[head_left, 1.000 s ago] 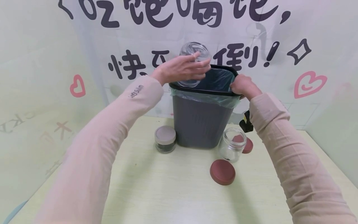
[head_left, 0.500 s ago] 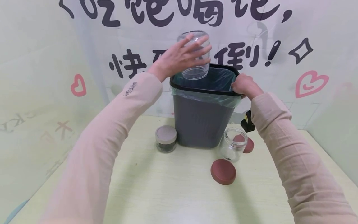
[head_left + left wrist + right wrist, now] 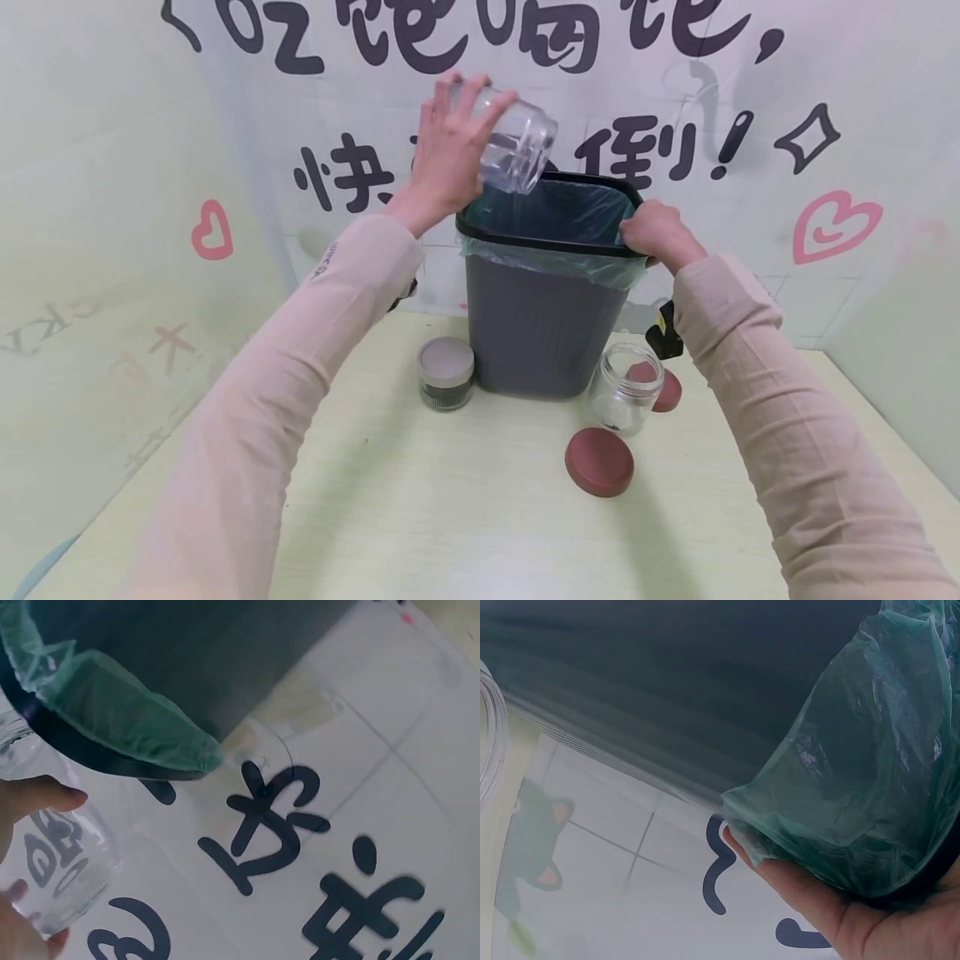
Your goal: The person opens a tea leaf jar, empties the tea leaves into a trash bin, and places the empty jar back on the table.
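My left hand (image 3: pixel 450 150) grips a clear jar (image 3: pixel 521 146) above the left part of a dark grey trash bin (image 3: pixel 543 325). The jar is tilted, its mouth pointing down and right over the bin's opening. In the left wrist view the thumb and fingers wrap the jar (image 3: pixel 90 847), and I see nothing inside it. My right hand (image 3: pixel 660 232) holds the bin's black rim at the right corner. A green bag (image 3: pixel 847 780) lines the bin and folds over the rim; in the right wrist view my fingers lie against it.
On the table (image 3: pixel 450 517), a jar with a grey lid (image 3: pixel 446 373) stands left of the bin. To its right is an open clear jar (image 3: pixel 626 392) with a small dark bit inside. One red lid (image 3: pixel 599 462) lies in front, another red lid (image 3: pixel 667 390) behind that jar.
The jar in my left hand was upside down over the bin half a second ago. It has since tipped sideways and moved slightly left. My right hand stays on the rim.
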`<state>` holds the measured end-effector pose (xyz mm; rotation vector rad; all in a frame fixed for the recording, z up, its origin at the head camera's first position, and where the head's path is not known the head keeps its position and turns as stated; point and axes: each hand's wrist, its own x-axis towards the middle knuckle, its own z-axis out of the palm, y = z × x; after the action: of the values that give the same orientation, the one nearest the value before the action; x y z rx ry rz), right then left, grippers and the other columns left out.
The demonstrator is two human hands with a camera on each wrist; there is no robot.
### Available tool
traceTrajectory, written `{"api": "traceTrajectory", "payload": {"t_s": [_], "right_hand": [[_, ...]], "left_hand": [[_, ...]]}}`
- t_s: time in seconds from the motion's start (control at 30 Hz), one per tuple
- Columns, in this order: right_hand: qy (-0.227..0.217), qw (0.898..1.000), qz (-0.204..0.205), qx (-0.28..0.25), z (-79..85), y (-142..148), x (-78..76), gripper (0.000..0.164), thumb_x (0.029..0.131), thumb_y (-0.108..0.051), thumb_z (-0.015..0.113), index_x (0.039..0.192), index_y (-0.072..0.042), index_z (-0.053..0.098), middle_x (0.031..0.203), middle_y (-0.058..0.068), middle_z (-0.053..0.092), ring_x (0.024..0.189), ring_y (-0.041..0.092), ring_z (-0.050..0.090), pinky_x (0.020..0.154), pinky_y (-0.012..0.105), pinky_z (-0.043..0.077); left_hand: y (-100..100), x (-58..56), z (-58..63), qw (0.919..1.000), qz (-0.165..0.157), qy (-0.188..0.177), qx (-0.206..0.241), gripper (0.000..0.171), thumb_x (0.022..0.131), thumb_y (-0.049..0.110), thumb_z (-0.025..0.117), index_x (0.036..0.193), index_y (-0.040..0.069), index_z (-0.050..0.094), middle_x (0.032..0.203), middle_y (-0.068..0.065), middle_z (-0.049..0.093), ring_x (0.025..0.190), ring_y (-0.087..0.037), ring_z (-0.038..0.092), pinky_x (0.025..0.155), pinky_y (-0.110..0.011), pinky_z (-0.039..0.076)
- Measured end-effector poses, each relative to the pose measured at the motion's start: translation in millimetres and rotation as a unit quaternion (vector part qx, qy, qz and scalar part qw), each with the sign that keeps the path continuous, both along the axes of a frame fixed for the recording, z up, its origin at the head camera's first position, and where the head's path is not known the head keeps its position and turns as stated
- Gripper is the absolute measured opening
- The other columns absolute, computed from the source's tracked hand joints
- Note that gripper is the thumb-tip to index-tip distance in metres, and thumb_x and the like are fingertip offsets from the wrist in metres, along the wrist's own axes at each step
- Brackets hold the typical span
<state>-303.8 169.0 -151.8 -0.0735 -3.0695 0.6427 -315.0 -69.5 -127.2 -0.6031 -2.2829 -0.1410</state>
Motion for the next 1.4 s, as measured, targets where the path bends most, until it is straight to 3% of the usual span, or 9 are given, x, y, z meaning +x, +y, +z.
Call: {"api": "traceTrajectory", "payload": {"t_s": [0.1,0.27,0.43,0.57,0.67,0.77,0.97,1.27,1.4], "right_hand": [[0.004,1.0,0.001,-0.007,-0.4,0,0.9,0.024,0.09,-0.012,0.032,0.091,0.007,0.046,0.119,0.036,0.048,0.039,0.012,0.053,0.041,0.022,0.048],[0.012,1.0,0.003,-0.016,-1.0,0,2.7,0.017,0.089,-0.01,0.031,0.079,0.0,0.041,0.115,0.035,0.049,0.039,0.011,0.051,0.041,0.022,0.048],[0.014,1.0,0.003,-0.017,-1.3,0,3.4,0.018,0.089,-0.011,0.031,0.079,0.001,0.041,0.114,0.035,0.049,0.038,0.01,0.049,0.042,0.022,0.048],[0.016,1.0,0.001,-0.024,-2.0,1,2.9,0.021,0.09,-0.011,0.032,0.088,0.006,0.045,0.115,0.035,0.049,0.039,0.01,0.05,0.042,0.022,0.048],[0.016,0.999,-0.001,-0.03,-2.9,2,2.5,0.023,0.09,-0.011,0.032,0.091,0.007,0.045,0.114,0.035,0.05,0.041,0.012,0.052,0.042,0.022,0.048],[0.016,0.999,-0.002,-0.029,-3.2,3,2.0,0.021,0.09,-0.011,0.032,0.087,0.005,0.045,0.113,0.035,0.05,0.041,0.012,0.053,0.042,0.022,0.048],[0.017,1.0,-0.003,-0.025,-2.8,2,0.9,0.018,0.089,-0.011,0.032,0.078,0.0,0.042,0.114,0.035,0.05,0.039,0.011,0.052,0.041,0.022,0.048],[0.015,0.999,-0.013,-0.032,-3.8,2,1.9,0.032,0.089,-0.011,0.032,0.103,0.013,0.047,0.117,0.034,0.049,0.042,0.013,0.053,0.042,0.022,0.048],[0.02,0.999,-0.006,-0.034,-3.4,3,3.4,0.029,0.088,-0.011,0.031,0.099,0.011,0.047,0.119,0.037,0.048,0.039,0.012,0.053,0.041,0.022,0.048]], "left_hand": [[-4,2.7,0.0,0.9931,0.021,-0.064,0.095,0.083,0.069,0.005,0.075,0.14,0.021,0.037,0.144,-0.012,0.033,0.132,-0.032,0.021,0.105,-0.044,0.033],[-14,7.0,-3.0,0.9635,0.021,-0.129,0.233,0.091,0.066,0.014,0.082,0.143,0.016,0.033,0.144,-0.01,0.037,0.128,-0.028,0.028,0.103,-0.039,0.034],[-30,12.4,-7.6,0.9218,0.006,-0.191,0.338,0.097,0.065,0.018,0.083,0.144,0.017,0.029,0.144,-0.004,0.039,0.131,-0.019,0.032,0.108,-0.032,0.029],[-43,18.2,-14.1,0.8787,0.01,-0.236,0.415,0.095,0.066,0.024,0.084,0.143,0.02,0.028,0.146,-0.001,0.038,0.133,-0.015,0.035,0.108,-0.032,0.033],[-52,23.4,-22.3,0.8527,0.023,-0.254,0.456,0.094,0.067,0.03,0.083,0.142,0.02,0.028,0.146,-0.001,0.037,0.132,-0.014,0.035,0.107,-0.031,0.034],[-62,29.4,-32.6,0.8388,0.026,-0.259,0.478,0.093,0.068,0.031,0.082,0.142,0.019,0.027,0.145,-0.001,0.037,0.131,-0.014,0.036,0.108,-0.031,0.034],[-77,42.7,-58.4,0.8281,0.007,-0.275,0.488,0.097,0.069,0.028,0.082,0.146,0.018,0.023,0.147,-0.003,0.035,0.134,-0.018,0.034,0.11,-0.039,0.032],[-81,59.4,-108.8,0.8271,-0.007,-0.304,0.473,0.097,0.068,0.025,0.083,0.144,0.01,0.025,0.144,-0.014,0.037,0.13,-0.029,0.039,0.105,-0.049,0.037],[-79,67.9,-132.1,0.8314,-0.015,-0.329,0.448,0.097,0.068,0.024,0.083,0.144,0.007,0.025,0.144,-0.017,0.037,0.13,-0.033,0.038,0.105,-0.051,0.036]]}}
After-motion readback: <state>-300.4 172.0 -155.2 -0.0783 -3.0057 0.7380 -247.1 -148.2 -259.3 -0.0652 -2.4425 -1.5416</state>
